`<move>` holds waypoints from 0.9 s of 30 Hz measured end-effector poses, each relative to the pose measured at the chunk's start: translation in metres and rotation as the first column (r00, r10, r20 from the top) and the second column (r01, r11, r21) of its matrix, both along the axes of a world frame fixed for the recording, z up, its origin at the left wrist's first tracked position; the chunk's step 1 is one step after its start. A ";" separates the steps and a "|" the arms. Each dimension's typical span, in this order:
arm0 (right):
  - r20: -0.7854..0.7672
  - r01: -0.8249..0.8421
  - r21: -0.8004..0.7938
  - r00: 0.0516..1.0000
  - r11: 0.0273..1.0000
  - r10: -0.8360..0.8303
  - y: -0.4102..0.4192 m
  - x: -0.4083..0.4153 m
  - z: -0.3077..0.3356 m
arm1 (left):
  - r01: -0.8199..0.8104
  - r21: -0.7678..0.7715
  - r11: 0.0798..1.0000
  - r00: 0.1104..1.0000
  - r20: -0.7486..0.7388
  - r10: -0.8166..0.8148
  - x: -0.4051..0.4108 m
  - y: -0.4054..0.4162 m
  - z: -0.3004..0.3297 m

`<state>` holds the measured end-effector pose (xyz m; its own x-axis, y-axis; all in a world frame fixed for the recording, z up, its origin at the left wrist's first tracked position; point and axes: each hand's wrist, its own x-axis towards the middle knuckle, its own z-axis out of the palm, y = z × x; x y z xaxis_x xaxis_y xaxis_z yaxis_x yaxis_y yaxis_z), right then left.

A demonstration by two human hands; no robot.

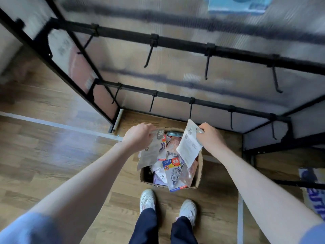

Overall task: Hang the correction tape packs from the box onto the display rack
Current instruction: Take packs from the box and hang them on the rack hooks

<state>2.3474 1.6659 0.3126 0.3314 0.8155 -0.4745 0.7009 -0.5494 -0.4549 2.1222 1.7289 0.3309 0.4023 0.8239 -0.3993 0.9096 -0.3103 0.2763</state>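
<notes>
- I stand on a wooden floor point(52, 155) before the black display rack point(175, 41); the box point(197, 173) of packs is at my feet.
- My right hand point(209, 136) pinches a pack point(189, 147) by its top, just under the lower hook point(190, 110), long axis hanging down.
- My left hand point(139, 136) pinches another pack point(151, 150) over the box, farther from any hook.

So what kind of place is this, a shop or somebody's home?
Most likely a shop or stockroom being stocked. A black display rack with rows of bare hooks stands on a wood floor, and a box of retail packs sits under it. Each hand, left and right, holds a pack.
</notes>
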 end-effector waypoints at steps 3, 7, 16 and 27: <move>-0.012 -0.016 0.054 1.000 0.998 0.016 0.000 0.000 0.048 | -0.022 0.041 0.999 0.999 0.051 0.019 0.003 -0.002 0.046; -0.066 -0.004 0.184 0.998 0.983 0.016 -0.001 0.002 0.119 | 0.003 0.068 0.998 0.998 0.065 -0.007 0.001 -0.003 0.109; -0.182 0.030 0.312 0.983 0.950 0.029 -0.003 0.009 0.245 | -0.010 0.044 0.999 0.991 0.132 0.004 -0.008 -0.006 0.236; 0.175 -0.285 0.398 0.957 0.872 0.232 -0.008 0.016 0.326 | 0.007 0.163 0.987 0.992 0.126 -0.028 -0.028 -0.008 0.314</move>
<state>2.3637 1.6580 0.6388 0.1136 0.9925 -0.0451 0.8544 -0.1207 -0.5054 2.0941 1.7205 0.6444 0.4563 0.8658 -0.2054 0.8642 -0.3762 0.3340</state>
